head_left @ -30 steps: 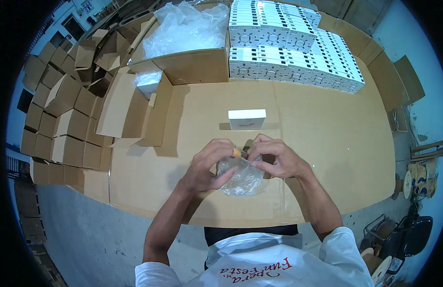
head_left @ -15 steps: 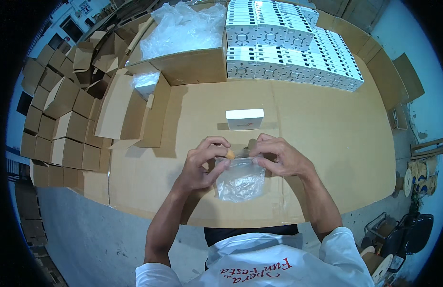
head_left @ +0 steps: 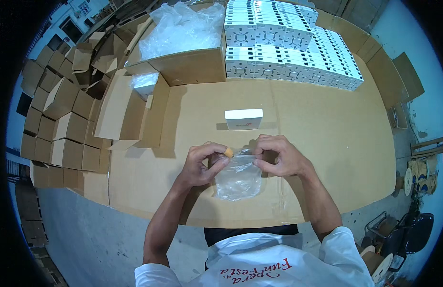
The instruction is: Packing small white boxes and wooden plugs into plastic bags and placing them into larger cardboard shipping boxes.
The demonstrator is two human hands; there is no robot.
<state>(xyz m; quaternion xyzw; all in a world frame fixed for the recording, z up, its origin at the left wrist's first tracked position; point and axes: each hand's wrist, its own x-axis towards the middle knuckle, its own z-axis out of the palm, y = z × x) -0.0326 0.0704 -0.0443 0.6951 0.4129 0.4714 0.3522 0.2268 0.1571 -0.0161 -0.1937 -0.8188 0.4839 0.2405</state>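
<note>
A clear plastic bag (head_left: 239,182) hangs between my two hands over the cardboard-covered table. My left hand (head_left: 203,162) pinches the bag's upper left edge; an orange cover, like a finger cot, sits on one of its fingertips. With thumb and finger, my right hand (head_left: 280,156) grips the upper right edge. The bag looks flat, with nothing visible inside. Just beyond my hands, a small white box (head_left: 244,119) stands upright on the table.
Stacked white boxes (head_left: 293,62) fill the back right. An open carton (head_left: 192,66) of clear bags stands at the back left, beside a smaller open carton (head_left: 123,112) holding a bagged white box. Many brown cartons (head_left: 70,124) are piled at the left.
The bag's top edge has come straighter between my hands. My left fingers have shifted slightly, so the orange fingertip shows more. The white box stays put.
</note>
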